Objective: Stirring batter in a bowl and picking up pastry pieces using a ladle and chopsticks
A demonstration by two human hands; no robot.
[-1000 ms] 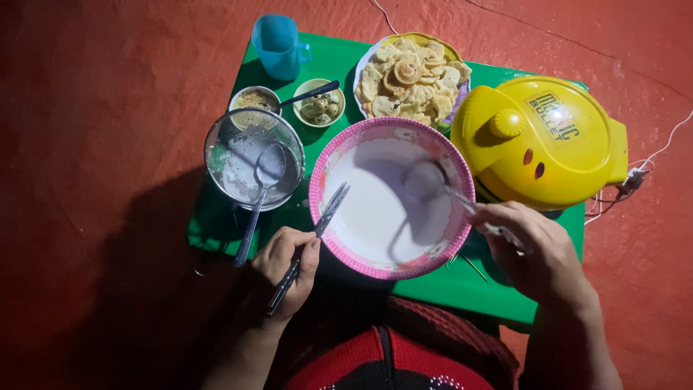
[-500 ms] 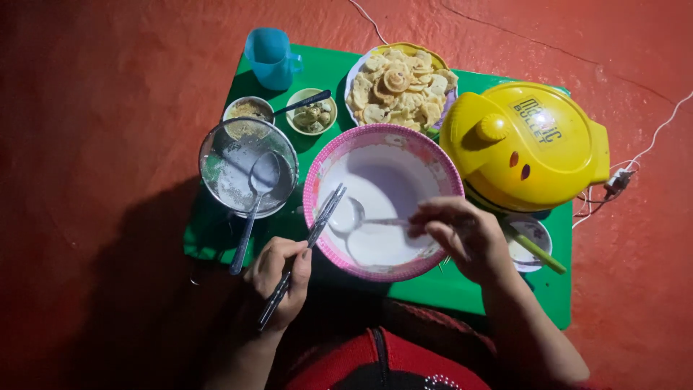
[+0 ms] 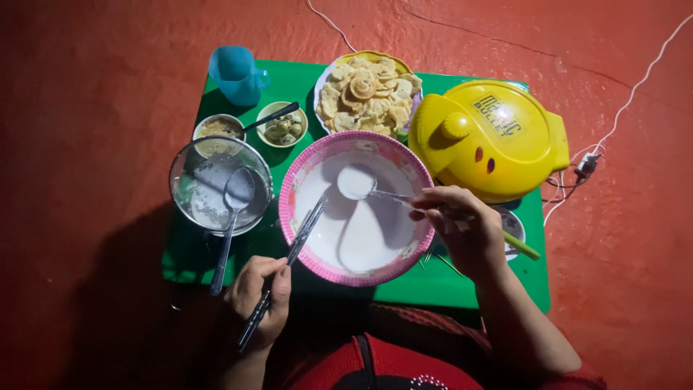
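A pink-rimmed bowl (image 3: pixel 292 184) of white batter sits in the middle of a small green table (image 3: pixel 447 282). My right hand (image 3: pixel 455 224) grips a metal spoon (image 3: pixel 361 184) whose bowl, full of batter, is over the upper part of the pink-rimmed bowl. My left hand (image 3: pixel 258 292) holds a pair of dark chopsticks (image 3: pixel 296 245) at the near edge of the table, their tips resting on the bowl's left rim.
A closed yellow electric cooker (image 3: pixel 494 137) stands on the right with a white cord (image 3: pixel 613 126). A plate of pale fried rounds (image 3: pixel 364 94), a blue cup (image 3: pixel 234 72), two small dishes (image 3: pixel 281 128) and a metal sieve with a spoon (image 3: pixel 216 191) fill the rest.
My right hand has moved left from beside the cooker to the bowl, and its spoon now lies over the batter. My left hand has stayed put with the chopsticks.
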